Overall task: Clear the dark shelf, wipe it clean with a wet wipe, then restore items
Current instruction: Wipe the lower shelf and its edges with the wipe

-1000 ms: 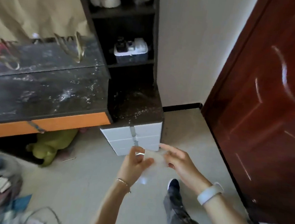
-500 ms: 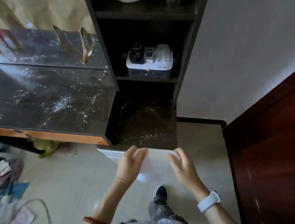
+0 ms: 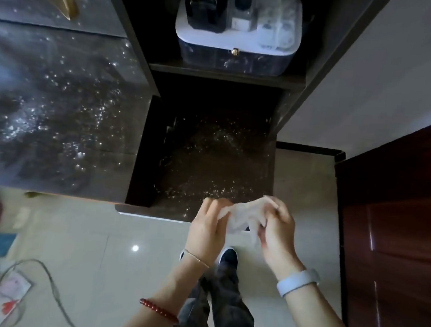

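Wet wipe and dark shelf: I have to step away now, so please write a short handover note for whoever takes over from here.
Hands: the left hand and the right hand both pinch the wet wipe, bunched between them at the front edge of the dark shelf.
Things: the lower shelf surface is bare of items but speckled with pale dust. The white organizer box sits on the shelf above.
Done: the lower shelf looks cleared and the wipe is in hand.
Left: wipe the shelf clean, then put its items back. Where they were set aside cannot be told from this view.
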### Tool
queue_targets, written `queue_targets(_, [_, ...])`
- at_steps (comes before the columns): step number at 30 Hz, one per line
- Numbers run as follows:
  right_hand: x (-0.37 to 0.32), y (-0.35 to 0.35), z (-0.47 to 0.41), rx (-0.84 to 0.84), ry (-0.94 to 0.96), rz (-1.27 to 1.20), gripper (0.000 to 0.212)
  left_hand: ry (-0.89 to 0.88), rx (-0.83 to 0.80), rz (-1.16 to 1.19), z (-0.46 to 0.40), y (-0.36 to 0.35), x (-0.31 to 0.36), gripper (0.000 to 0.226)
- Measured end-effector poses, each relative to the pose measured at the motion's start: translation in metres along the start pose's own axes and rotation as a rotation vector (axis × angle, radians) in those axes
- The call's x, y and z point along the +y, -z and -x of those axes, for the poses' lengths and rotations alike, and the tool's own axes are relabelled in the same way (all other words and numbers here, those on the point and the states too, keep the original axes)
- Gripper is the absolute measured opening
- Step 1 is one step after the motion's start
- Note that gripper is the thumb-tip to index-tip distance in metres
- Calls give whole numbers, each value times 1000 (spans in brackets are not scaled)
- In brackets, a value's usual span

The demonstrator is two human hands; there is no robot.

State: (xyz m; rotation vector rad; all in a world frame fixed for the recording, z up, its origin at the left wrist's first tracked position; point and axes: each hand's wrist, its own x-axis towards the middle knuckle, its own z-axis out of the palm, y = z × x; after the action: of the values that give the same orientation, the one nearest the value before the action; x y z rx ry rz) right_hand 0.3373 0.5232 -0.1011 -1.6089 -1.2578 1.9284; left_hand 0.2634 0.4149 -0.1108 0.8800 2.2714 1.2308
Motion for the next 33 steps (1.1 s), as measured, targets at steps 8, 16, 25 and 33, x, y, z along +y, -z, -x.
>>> queue_targets(8, [19, -2, -41, -85, -61, -77, 10, -318, -351, -305, 11, -29, -64, 41])
queue_targets(16, [36, -3, -68, -142, 882, 851, 35, 0, 83, -595, 2, -9, -95, 38])
queue_targets(25, [61, 2, -84, -224, 1028, 1168, 31, 219, 124, -811, -15, -8, -138, 61])
queue_targets(33, [87, -7, -86, -466, 1015, 1574, 56, 237, 145, -857, -18, -12, -141, 63])
